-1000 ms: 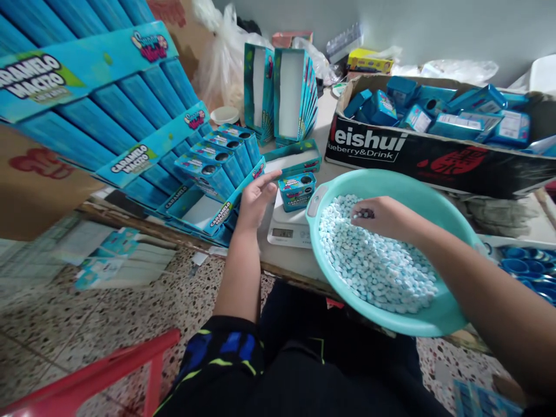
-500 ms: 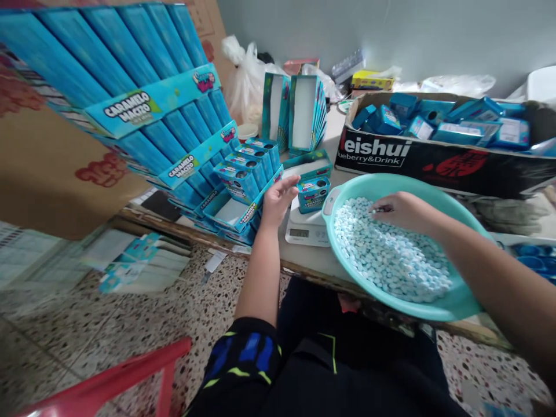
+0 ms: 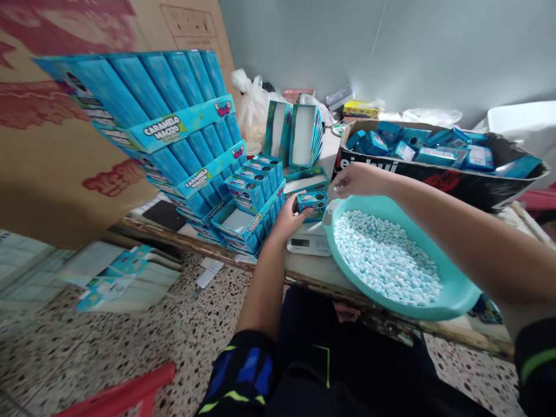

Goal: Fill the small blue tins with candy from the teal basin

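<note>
My left hand (image 3: 290, 218) is closed around the left end of a small blue candy box (image 3: 311, 201), which is at the white digital scale (image 3: 303, 245); whether it still touches the scale I cannot tell. Just right of the box, over the far left rim of the turquoise basin (image 3: 460, 298), my right hand (image 3: 351, 180) has its fingertips pinched together, with a bit of pale candy showing at them. Many pale blue and white candies (image 3: 386, 260) lie in the basin. Left of my left hand stands an open display tray (image 3: 237, 223) partly filled with upright blue boxes (image 3: 247, 194).
Stacked display trays of blue boxes (image 3: 174, 130) lean high at the left, before a large cardboard carton (image 3: 39, 145). Empty trays (image 3: 303, 133) stand behind the scale. A black carton (image 3: 434, 174) of loose blue boxes sits behind the basin. A red chair (image 3: 125, 391) is below left.
My right hand has risen out of the candies and moved left toward the small box. My left hand has closed on that box. The camera view has tilted up.
</note>
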Tool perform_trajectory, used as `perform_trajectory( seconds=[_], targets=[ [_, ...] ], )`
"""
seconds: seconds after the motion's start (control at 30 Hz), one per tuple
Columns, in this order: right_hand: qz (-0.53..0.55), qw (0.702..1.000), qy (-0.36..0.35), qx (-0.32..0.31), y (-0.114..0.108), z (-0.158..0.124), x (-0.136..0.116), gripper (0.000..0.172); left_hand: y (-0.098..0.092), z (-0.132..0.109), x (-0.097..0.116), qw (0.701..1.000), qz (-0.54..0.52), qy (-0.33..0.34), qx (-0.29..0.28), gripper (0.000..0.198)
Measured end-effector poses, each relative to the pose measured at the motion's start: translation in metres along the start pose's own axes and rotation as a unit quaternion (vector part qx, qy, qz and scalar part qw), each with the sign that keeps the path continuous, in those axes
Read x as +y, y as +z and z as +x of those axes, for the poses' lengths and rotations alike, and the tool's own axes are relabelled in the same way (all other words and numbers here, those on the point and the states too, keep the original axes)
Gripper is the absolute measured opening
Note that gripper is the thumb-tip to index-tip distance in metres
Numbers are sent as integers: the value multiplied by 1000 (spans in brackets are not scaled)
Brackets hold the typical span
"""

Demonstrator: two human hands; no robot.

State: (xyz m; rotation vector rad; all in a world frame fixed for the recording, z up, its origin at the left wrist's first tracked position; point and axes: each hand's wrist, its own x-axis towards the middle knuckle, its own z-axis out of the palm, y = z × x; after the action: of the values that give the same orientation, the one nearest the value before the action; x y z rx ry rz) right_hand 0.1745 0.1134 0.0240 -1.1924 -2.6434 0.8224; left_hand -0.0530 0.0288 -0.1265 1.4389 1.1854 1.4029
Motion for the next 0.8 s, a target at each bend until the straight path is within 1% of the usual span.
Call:
perform_trajectory(
  seconds=[0.07, 0.13, 0.2, 0.3, 0.4, 0.5, 0.63, 0.7, 0.8],
  targets=[
    [-65, 998, -22, -13, -3, 16, -10, 19, -3, -2, 1, 1000, -5, 2, -7, 87],
    [-132, 990, -44, -22, -4, 27, -19, 19, -5, -3, 2, 1000, -6, 10, -11, 87],
    [-173, 982, -60, -43, -2, 34, -27, 19, -6, -4, 3, 1000, -4, 15, -11, 87],
    [-214, 971, -77, -71, 3, 38, -37, 24, -6, -4, 2, 1000, 0, 17, -2, 90],
    [-263, 957, -88, -85, 7, 40, -48, 29, -5, -2, -1, 999, 9, 26, 31, 87],
    [-313, 939, -98, -103, 11, 37, -60, 28, -4, 1, -4, 997, 21, 35, 72, 86],
    [-378, 913, -104, -111, 13, 30, -71, 27, -3, 4, -7, 991, 50, 75, 95, 100],
    [-387, 908, -118, -109, 14, 26, -74, 27, -4, 5, -9, 986, 72, 106, 105, 105],
    [-373, 913, -129, -100, 14, 21, -73, 32, -4, 4, -10, 978, 93, 136, 128, 101]
  ],
)
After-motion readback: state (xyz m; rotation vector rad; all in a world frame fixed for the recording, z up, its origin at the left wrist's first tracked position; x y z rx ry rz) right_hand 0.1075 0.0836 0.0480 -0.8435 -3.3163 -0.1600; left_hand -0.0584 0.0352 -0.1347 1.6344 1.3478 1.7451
